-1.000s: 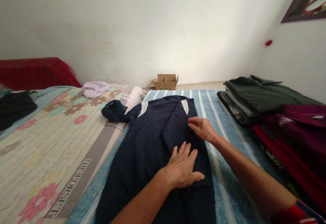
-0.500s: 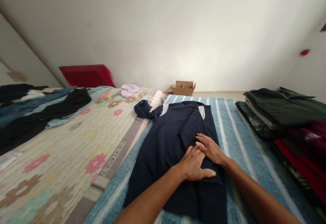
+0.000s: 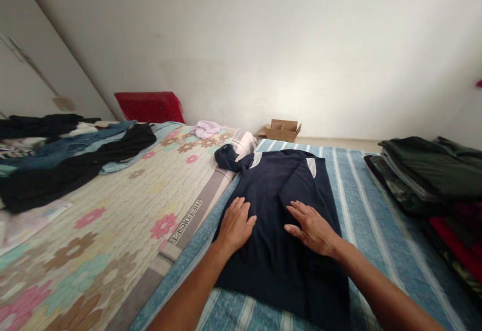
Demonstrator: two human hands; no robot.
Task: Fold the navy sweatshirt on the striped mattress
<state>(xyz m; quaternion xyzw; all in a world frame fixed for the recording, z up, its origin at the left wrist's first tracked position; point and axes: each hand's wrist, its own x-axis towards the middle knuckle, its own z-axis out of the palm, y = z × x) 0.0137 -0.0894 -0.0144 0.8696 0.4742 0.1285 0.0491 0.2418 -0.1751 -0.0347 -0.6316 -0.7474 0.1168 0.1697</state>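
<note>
A navy shirt (image 3: 278,190) with white shoulder patches lies spread on a blue striped sheet (image 3: 361,210). One sleeve is bunched at its far left corner. My left hand (image 3: 235,223) rests flat on the shirt's left edge, fingers stretched out. My right hand (image 3: 311,228) lies flat on the middle of the shirt, fingers apart. Neither hand holds anything.
Folded dark green and red clothes (image 3: 425,175) are stacked at the right. A floral blanket (image 3: 113,210) covers the left, with a heap of dark and blue garments (image 3: 56,155), a lilac cloth (image 3: 207,129) and a red pillow (image 3: 150,106) behind. A cardboard box (image 3: 280,130) sits by the wall.
My left hand has slid from the shirt's middle to its left edge. My right hand stayed near the middle. The view has turned left, showing more of the garment heap.
</note>
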